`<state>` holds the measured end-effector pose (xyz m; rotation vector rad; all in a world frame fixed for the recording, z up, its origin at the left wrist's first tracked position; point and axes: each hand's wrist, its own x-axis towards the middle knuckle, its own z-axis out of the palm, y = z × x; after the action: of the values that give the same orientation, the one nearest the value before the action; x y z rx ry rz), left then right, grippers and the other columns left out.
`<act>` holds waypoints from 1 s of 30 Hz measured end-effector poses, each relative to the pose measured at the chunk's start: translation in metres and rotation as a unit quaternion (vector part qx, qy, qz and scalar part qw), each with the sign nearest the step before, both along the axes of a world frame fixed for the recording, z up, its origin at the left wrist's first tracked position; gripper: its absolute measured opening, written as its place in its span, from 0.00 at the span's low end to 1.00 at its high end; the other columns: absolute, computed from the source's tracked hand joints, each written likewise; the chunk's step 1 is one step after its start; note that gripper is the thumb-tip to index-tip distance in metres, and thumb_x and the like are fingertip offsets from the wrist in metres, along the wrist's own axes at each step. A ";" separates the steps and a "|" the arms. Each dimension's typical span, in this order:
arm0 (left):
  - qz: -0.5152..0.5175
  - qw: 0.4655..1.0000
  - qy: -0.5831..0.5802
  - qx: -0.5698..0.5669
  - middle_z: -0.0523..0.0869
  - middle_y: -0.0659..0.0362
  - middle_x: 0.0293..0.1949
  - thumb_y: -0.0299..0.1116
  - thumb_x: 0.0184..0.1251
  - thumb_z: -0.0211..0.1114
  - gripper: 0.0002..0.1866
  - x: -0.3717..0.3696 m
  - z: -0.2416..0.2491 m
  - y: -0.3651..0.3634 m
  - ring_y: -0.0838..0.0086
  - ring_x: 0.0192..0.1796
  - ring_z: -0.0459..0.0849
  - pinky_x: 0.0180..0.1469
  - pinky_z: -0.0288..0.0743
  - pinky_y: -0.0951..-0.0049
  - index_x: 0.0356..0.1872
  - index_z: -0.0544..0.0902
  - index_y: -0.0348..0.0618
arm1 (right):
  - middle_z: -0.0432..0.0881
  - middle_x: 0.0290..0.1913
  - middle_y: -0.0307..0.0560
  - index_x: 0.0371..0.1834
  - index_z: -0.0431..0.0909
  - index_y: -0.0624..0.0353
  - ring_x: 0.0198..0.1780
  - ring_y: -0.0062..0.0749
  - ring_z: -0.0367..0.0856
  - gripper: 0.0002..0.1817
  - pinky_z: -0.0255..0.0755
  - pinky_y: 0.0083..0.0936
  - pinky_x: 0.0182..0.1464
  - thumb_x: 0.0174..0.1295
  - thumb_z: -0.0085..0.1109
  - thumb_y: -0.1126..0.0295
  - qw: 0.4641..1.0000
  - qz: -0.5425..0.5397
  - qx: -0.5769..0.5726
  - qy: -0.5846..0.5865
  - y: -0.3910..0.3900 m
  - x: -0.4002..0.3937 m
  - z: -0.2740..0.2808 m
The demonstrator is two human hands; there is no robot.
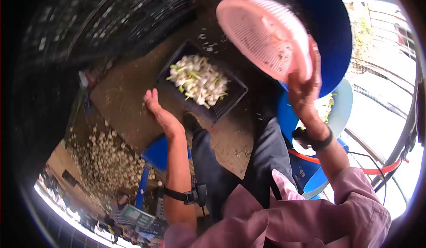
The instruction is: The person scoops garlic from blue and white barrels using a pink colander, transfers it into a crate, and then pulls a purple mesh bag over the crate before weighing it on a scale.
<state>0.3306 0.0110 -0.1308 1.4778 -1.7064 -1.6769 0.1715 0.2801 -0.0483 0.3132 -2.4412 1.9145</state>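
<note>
A pink perforated basket (262,35) is tilted at the edge of a large blue tub (333,39). My right hand (306,84) grips its near rim, and a few small bits lie inside the basket. My left hand (157,110) is raised with its fingers stretched out, holding nothing. Between the hands, a dark crate (222,108) on the floor holds a heap of white bulbs with green stems (197,79). My left hand is to the left of this crate and apart from it.
Many pale bulbs (106,159) are spread at the lower left, beside a blue scoop-like object (157,152). A blue container (344,101) with white and green pieces stands below the tub. An orange hose (377,170) runs at the right. Stacked dark crates (111,21) fill the upper left.
</note>
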 end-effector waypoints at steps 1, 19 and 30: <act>-0.021 1.000 0.006 0.001 0.71 0.49 0.72 0.52 0.80 0.39 0.34 -0.028 0.001 0.013 0.64 0.78 0.60 0.80 0.41 0.61 0.75 0.61 0.36 | 0.59 0.78 0.54 0.78 0.58 0.58 0.76 0.40 0.62 0.32 0.59 0.37 0.76 0.71 0.52 0.73 0.988 0.023 0.121 0.098 0.028 -0.024 0.019; -0.253 0.955 -0.057 -0.142 0.76 0.48 0.61 0.43 0.81 0.53 0.28 -0.259 -0.055 0.222 0.66 0.60 0.76 0.63 0.70 0.65 0.71 0.63 0.33 | 0.56 0.77 0.60 0.77 0.54 0.63 0.76 0.58 0.57 0.43 0.57 0.47 0.75 0.54 0.58 0.73 0.784 0.123 0.606 0.064 0.283 -0.331 -0.244; -0.236 0.958 -0.082 -0.139 0.72 0.45 0.64 0.44 0.83 0.49 0.28 -0.256 -0.058 0.220 0.65 0.63 0.74 0.65 0.69 0.65 0.71 0.62 0.31 | 0.54 0.79 0.59 0.78 0.54 0.60 0.78 0.55 0.53 0.43 0.49 0.42 0.79 0.55 0.54 0.79 0.760 0.206 0.616 0.019 0.300 -0.314 -0.399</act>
<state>0.0749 0.2305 -0.1892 1.1663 -2.4227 -1.4582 -0.1420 0.5801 -0.4470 0.9026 -3.3534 -0.0524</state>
